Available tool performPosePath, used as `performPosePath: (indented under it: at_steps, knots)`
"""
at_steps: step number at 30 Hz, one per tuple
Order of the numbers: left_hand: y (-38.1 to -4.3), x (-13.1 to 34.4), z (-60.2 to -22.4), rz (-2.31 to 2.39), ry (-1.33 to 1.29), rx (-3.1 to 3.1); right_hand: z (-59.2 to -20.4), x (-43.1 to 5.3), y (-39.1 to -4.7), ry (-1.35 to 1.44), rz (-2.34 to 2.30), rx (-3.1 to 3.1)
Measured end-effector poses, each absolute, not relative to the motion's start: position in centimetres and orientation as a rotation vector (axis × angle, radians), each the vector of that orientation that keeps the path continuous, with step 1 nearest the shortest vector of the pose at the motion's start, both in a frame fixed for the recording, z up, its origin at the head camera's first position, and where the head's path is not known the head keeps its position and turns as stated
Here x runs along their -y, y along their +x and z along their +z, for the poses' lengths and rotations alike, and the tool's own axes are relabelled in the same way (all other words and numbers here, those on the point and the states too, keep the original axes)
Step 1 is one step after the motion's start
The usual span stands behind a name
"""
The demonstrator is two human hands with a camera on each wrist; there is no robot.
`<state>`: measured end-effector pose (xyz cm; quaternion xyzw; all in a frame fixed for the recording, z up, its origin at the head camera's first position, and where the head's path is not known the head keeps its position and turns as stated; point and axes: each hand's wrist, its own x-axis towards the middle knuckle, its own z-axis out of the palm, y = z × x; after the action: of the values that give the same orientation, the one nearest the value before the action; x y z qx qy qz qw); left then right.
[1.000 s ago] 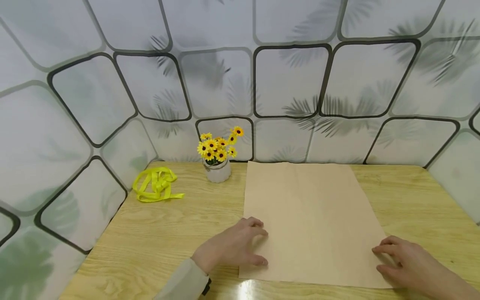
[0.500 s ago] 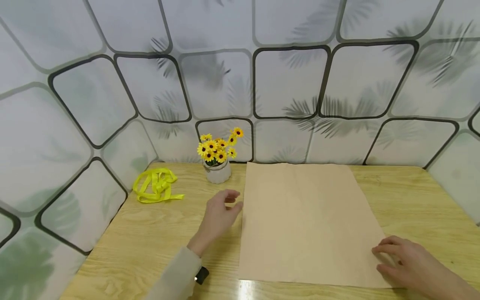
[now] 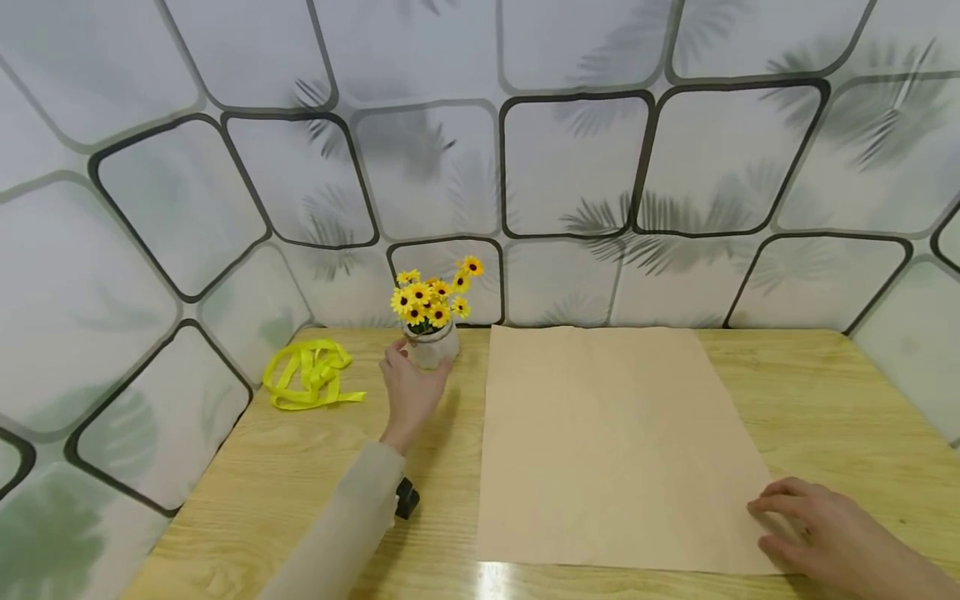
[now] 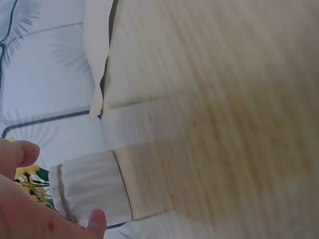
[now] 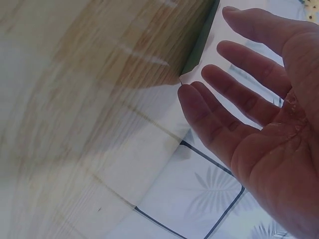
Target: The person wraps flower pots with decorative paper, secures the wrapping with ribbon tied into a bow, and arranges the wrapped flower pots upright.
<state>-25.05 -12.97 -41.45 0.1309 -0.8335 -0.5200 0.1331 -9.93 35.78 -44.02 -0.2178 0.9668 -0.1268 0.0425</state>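
In the head view my left hand point(image 3: 412, 387) reaches to a small white flower pot point(image 3: 432, 350), its fingers to the left and its thumb to the right. Yellow artificial flowers with dark centres point(image 3: 427, 302) stand in the pot. The left wrist view shows that hand point(image 4: 30, 199) spread about the pot point(image 4: 92, 189); whether it touches is hard to tell. A large tan sheet of paper point(image 3: 622, 450) lies flat on the table. At its lower right edge is my right hand point(image 3: 825, 525), fingers loosely bent and holding nothing, as in the right wrist view point(image 5: 264, 114).
Left of the pot lies a loose heap of yellow ribbon point(image 3: 311, 375). The light wooden table point(image 3: 300, 492) meets a patterned fabric wall point(image 3: 573, 167) at the back and sides. A black wrist device point(image 3: 406, 497) sits by the left cuff.
My left hand has lifted off the paper's left edge and moved up and left to the flower pot. My right hand has stayed by the paper's lower right edge.
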Motion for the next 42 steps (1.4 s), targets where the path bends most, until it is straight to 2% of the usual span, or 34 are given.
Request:
performPosePath:
  at_steps: [11,18,42]
  knots:
    - [-28.1,14.4,-41.6,-1.497,0.406,2.431,-43.4,-34.7,-10.5,-0.506,-0.281,-2.849]
    - [-29.2,14.8,-42.2,-1.552,0.32,2.42,-44.1,-35.1,-10.4,-0.657,-0.31,-2.898]
    - [-30.4,14.9,-42.4,-1.484,0.232,2.456,-44.6,-34.8,-10.3,-0.796,-0.349,-3.001]
